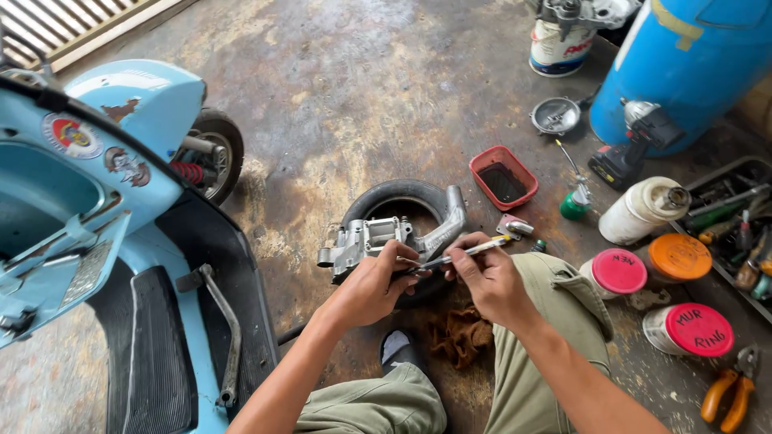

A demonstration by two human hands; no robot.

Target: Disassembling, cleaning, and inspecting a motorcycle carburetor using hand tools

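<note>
Hands meet just above the small tyre (394, 195): left hand (371, 288) grips a grey metal casting (363, 241), right hand (490, 281) pinches a slim screwdriver (470, 251) pointed toward it

Your arms are bare to the elbow and beyond — no sleeves, no gloves, no watch or rings on either the left hand (376, 283) or the right hand (490, 281). You wear olive-green trousers (555, 305) with a flapped cargo pocket beside the right hand — and a grey-toed black sock (396, 347) below the left hand.
</note>
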